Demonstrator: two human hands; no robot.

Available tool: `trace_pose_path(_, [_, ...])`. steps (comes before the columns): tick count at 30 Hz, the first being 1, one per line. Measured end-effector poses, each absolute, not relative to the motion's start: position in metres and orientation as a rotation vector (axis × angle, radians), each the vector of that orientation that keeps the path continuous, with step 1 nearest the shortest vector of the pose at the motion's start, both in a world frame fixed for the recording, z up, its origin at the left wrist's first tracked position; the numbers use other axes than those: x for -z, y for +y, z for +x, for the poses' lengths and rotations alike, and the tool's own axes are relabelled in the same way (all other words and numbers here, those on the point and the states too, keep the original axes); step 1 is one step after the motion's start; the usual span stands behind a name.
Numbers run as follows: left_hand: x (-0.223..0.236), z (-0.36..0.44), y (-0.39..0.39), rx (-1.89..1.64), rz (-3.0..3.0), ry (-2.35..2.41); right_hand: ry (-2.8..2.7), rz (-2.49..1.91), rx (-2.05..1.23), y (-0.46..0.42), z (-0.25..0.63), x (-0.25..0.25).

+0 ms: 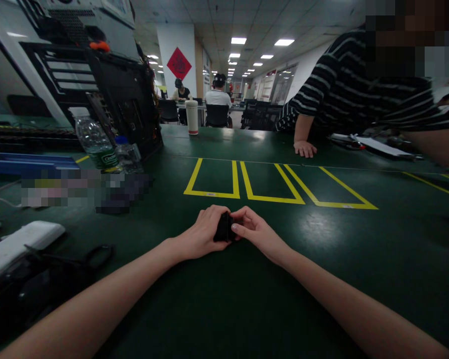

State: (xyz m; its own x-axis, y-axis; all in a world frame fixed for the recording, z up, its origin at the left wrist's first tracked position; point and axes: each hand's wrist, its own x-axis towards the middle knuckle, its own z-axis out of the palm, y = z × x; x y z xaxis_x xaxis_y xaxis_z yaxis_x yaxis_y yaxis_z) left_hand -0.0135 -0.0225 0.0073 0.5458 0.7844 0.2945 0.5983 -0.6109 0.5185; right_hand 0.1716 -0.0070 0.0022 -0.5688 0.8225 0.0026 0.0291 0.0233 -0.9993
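- Head view: the small black object (222,230) is between both hands, on the near side of the yellow tape outlines (276,199); whether it touches the green table (224,304) cannot be told.
- Handling: probably light and stiff; slipperiness and fragility are unclear. Hold by opposing sides.
- Left hand (205,228): grips the object, fingers curled over the far side, thumb along the near side.
- Right hand (252,227): thumb and fingers pinch the right end.
- Pose: arms (127,284) extend forward and converge.
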Motion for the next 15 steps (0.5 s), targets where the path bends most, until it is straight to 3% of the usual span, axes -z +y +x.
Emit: trace_pose_path(15, [-0.0069, -0.0142, -0.0219, -0.726, 2.431, 1.107, -1.678, -0.785, -1.700, -0.0075, 0.1739, -0.0055])
